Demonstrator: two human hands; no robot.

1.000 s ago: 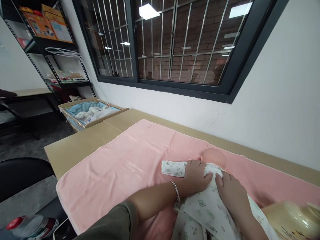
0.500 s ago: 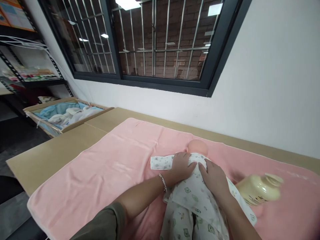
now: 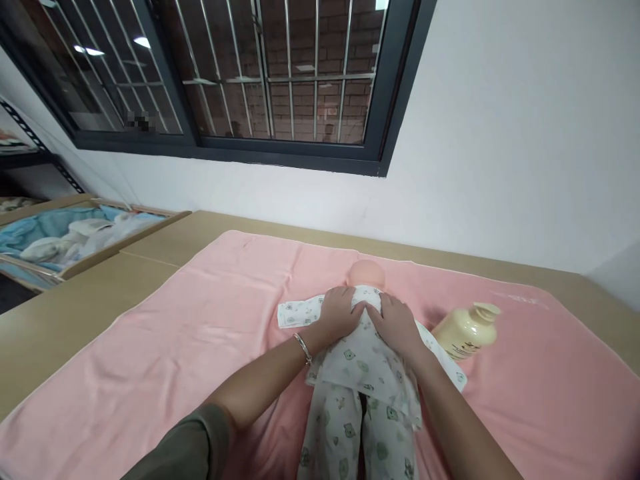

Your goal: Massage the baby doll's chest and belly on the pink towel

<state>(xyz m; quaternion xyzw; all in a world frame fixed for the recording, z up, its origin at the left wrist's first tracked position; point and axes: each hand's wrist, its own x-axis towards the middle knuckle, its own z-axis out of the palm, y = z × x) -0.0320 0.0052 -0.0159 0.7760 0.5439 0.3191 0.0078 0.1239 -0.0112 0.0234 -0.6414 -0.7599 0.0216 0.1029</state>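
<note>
A baby doll (image 3: 367, 272) lies on its back on a pink towel (image 3: 210, 333), dressed in a white printed outfit (image 3: 365, 380). My left hand (image 3: 340, 312) rests on the doll's left chest and shoulder, its fingers curled onto the fabric near the collar. My right hand (image 3: 397, 323) lies on the other side of the chest, fingers pressed on the cloth. A bracelet (image 3: 303, 347) sits on my left wrist. The doll's sleeve (image 3: 295, 312) sticks out to the left.
A cream bottle (image 3: 465, 331) lies on its side on the towel, just right of the doll. The towel covers a tan table (image 3: 75, 300) against a white wall. A cardboard box (image 3: 65, 233) of blue and white cloths stands at the far left.
The view has swung right and pulled back; the doll now sits in the middle and the whole bottle shows. Both hands stay on the doll's chest.
</note>
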